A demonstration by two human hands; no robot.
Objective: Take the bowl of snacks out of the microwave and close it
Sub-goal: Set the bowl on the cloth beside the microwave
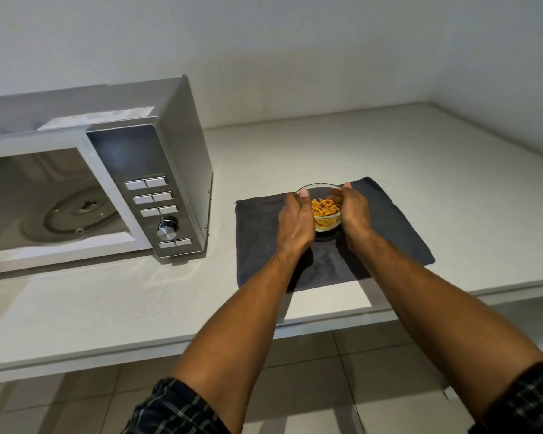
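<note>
A small clear glass bowl [326,211] of orange snack sticks sits on a dark grey cloth [398,227] spread on the white counter. My left hand [295,217] wraps its left side and my right hand [353,211] wraps its right side, thumbs over the rim. The silver microwave [157,170] stands to the left. Its cavity is exposed, showing the glass turntable [76,214] with nothing on it. The door itself lies outside the view on the left.
The white counter [420,158] runs back to a plain wall and a right corner. Its front edge crosses the lower frame, with tiled floor below. The microwave's control panel [157,208] with buttons and a knob faces me.
</note>
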